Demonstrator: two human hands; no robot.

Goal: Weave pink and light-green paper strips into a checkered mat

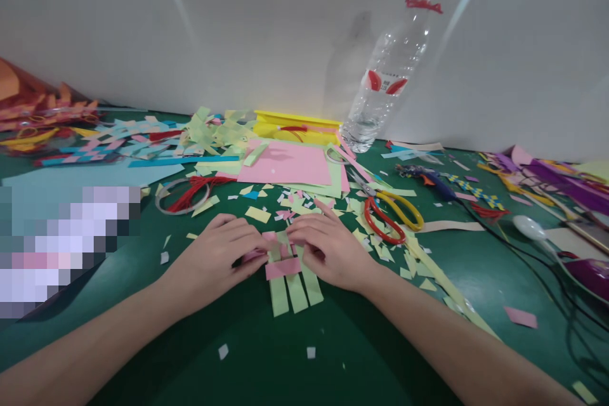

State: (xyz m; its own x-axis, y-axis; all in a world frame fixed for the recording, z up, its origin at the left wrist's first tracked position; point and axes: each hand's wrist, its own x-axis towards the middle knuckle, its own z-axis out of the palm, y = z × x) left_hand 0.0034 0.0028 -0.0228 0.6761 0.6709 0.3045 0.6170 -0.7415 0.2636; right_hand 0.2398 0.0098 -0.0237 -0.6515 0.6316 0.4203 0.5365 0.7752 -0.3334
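Evidently partway along, by my judgement. At the centre of the frame, on the glossy dark green tabletop [266, 374], lies a small weave of flat paper strips [297, 295]: three pale green lengths with pink ones set across. One rose-pink paper strip [280, 269] already crosses at least two greens; below it the green tails spread slightly, uncrossed, so that part looks unworked. Upper crossings half hidden by my hands.

Left hand [221, 247]: fingers curled at the weave's left edge, pink showing beside the thumb; pinching or resting, I cannot tell. Right hand [333, 250]: fingers bent over the right edge, grip likewise unclear.

Materials: matte paper, straight-cut edges; irregular yellow-green paper scraps [257, 214] beyond my knuckles. Right of centre, steel scissors with red and yellow looped handles [372, 193] lie untouched. Upper centre, a smooth rectangular pink paper sheet [290, 163].
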